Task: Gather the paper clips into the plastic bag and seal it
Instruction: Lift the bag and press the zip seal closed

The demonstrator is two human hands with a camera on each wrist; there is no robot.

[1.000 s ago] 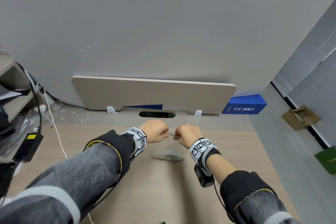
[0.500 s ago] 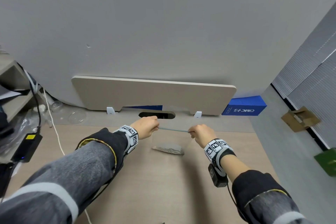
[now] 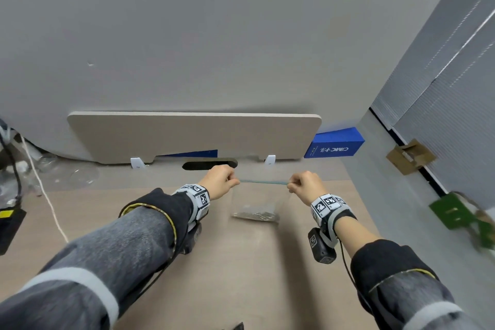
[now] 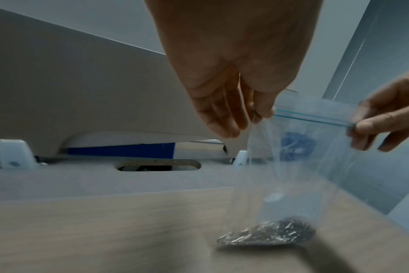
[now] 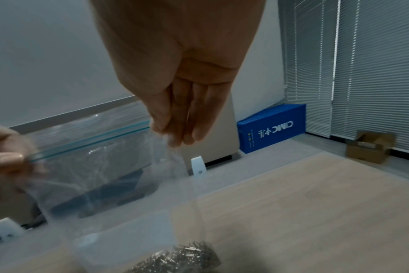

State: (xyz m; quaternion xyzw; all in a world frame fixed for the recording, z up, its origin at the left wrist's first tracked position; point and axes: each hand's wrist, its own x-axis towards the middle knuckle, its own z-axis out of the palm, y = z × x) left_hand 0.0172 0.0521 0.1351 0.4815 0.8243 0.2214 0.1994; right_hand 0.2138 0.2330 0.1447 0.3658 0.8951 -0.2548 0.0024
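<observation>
While the plastic bag hangs upright above the desk, its blue-green zip strip is stretched level between the two hands, and the paper clips lie in a grey heap at the bottom of the bag, which appears to touch or nearly touch the desk surface. No loose clips show on the desk, so the gathering appears complete and the step in hand is judged to be the sealing.

To seal well, keep the strip taut and straight, press both tracks together between thumb and forefinger, and work along the whole length so that no gap is left. Keep the heap low in the bag, well away from the strip. Whether the tracks are already engaged cannot be told.

The left hand pinches the left end of the strip, fingers curled over the top corner of the bag. The right hand pinches the right end in the same manner. The bag therefore hangs between the hands and below them, the heap of clips nearer to the person than the strip.

Beyond the hands stands a beige panel, with a blue box to its right.
</observation>
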